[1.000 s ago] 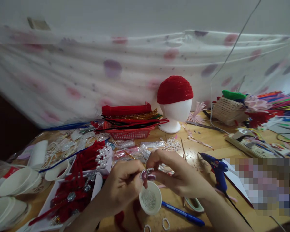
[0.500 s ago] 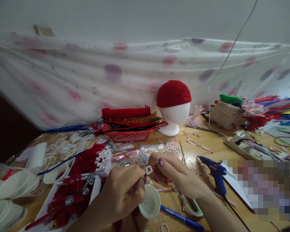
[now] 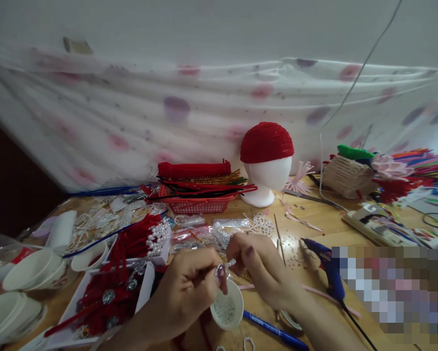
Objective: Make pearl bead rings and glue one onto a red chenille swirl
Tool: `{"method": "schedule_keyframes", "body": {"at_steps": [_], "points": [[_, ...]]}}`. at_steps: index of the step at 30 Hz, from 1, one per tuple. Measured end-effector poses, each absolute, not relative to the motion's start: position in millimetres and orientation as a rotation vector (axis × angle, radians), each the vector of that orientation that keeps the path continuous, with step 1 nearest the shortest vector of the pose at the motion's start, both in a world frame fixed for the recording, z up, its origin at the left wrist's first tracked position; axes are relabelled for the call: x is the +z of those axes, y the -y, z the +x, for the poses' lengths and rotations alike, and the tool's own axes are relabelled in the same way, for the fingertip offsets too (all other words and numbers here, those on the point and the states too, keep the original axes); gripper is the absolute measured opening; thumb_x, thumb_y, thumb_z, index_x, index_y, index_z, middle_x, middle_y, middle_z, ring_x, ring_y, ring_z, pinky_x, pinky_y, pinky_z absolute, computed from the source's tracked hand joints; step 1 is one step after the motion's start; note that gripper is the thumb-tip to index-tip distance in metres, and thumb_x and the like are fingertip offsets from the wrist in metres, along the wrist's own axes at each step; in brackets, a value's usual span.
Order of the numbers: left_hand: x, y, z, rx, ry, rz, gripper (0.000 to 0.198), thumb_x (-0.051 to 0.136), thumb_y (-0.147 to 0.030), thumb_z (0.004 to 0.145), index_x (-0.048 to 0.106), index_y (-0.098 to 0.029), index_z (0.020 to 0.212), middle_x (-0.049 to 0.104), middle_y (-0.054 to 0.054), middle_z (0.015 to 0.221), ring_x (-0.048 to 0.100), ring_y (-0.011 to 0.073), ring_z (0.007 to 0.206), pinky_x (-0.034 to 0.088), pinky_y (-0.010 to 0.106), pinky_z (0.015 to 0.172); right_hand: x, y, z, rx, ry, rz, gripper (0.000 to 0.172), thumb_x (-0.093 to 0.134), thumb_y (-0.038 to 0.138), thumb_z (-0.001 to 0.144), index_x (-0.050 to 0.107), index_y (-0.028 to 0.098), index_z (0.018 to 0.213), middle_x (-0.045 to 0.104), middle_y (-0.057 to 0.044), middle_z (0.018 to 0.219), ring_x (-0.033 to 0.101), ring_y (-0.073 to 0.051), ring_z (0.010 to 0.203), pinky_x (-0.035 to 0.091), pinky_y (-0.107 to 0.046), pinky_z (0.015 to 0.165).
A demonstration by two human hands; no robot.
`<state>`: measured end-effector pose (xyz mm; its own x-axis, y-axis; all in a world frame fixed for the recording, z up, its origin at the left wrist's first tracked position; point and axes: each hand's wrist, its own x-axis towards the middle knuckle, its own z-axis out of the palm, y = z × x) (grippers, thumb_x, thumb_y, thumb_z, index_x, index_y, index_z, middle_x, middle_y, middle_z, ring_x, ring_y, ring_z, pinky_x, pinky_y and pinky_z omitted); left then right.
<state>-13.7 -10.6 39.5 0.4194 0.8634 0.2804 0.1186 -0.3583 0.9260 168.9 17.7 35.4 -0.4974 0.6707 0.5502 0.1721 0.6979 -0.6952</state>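
A short string of round, pearly beads [image 3: 231, 263] is pinched between the left hand's [image 3: 193, 287] thumb and forefinger, near the far rim of a smooth white cup [image 3: 237, 295] of tiny beads [image 3: 224, 313]. The right hand [image 3: 264, 270] arches just beside it, fingers curled, tips hidden; I can't tell what they grip. 2 beaded rings [image 3: 248, 339] are cut off at the near edge.
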Motion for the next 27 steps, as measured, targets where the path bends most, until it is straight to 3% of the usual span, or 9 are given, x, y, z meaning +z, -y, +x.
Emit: {"method": "schedule_keyframes", "body": {"at_steps": [4, 8, 14, 19, 24, 27], "points": [[39.3, 11.1, -10.9, 1.164, -0.970, 2.103, 0.025, 0.042, -0.011, 0.081, 0.035, -0.020, 0.059, 0.034, -0.008, 0.052, 0.035, 0.0058, 0.047, 0.026, 0.020, 0.047, 45.5, -9.7, 167.1, 1.134, 1.952, -0.788, 0.047, 0.035, 0.040, 0.104, 0.038, 0.019, 0.063, 0.036, 0.006, 0.055, 0.033, -0.007, 0.050, 0.028, -0.023, 0.049], [39.6, 10.1, -10.6, 1.215, -1.018, 2.258, 0.025, 0.041, -0.009, 0.083, 0.032, -0.020, 0.062, 0.030, -0.009, 0.053, 0.035, 0.0046, 0.046, 0.025, 0.019, 0.046, 52.5, -6.3, 166.5, 1.127, 1.971, -0.871, 0.043, 0.037, 0.041, 0.104, 0.037, 0.020, 0.067, 0.037, 0.006, 0.061, 0.033, -0.008, 0.057, 0.027, -0.024, 0.052], [42.8, 9.3, -13.6, 1.081, -1.016, 2.378, 0.023, 0.039, -0.011, 0.092, 0.039, -0.022, 0.071, 0.040, -0.009, 0.056, 0.045, 0.0061, 0.048, 0.031, 0.019, 0.048, 55.6, -9.7, 168.8, 1.136, 2.019, -0.852, 0.040, 0.034, 0.042, 0.104, 0.035, 0.021, 0.070, 0.038, 0.004, 0.065, 0.034, -0.010, 0.060, 0.029, -0.026, 0.054], [37.9, 5.0, -9.1, 1.211, -0.957, 2.611, 0.023, 0.036, -0.006, 0.088, 0.040, -0.022, 0.073, 0.047, -0.005, 0.060, 0.048, 0.0098, 0.051, 0.034, 0.023, 0.049, 57.3, -7.7, 167.3, 1.120, 2.014, -0.919, 0.040, 0.035, 0.041, 0.104, 0.037, 0.021, 0.070, 0.039, 0.004, 0.063, 0.035, -0.010, 0.058, 0.031, -0.026, 0.052], [33.2, 1.4, -7.4, 1.364, -0.927, 2.876, 0.021, 0.042, -0.004, 0.086, 0.047, -0.021, 0.075, 0.050, -0.004, 0.054, 0.046, 0.0120, 0.046, 0.030, 0.027, 0.046, 51.9, -1.3, 163.2, 0.911, 1.960, -1.008, 0.034, 0.038, 0.038, 0.103, 0.046, 0.022, 0.074, 0.053, 0.001, 0.066, 0.043, -0.013, 0.060, 0.034, -0.028, 0.054], [32.1, 2.8, -9.0, 1.370, -0.922, 2.844, 0.022, 0.043, -0.004, 0.086, 0.046, -0.021, 0.073, 0.049, -0.005, 0.052, 0.046, 0.0107, 0.046, 0.031, 0.027, 0.048, 49.1, -0.6, 163.0, 0.867, 2.036, -0.997, 0.032, 0.039, 0.035, 0.103, 0.042, 0.022, 0.074, 0.052, 0.002, 0.066, 0.044, -0.012, 0.060, 0.034, -0.027, 0.054]]}}
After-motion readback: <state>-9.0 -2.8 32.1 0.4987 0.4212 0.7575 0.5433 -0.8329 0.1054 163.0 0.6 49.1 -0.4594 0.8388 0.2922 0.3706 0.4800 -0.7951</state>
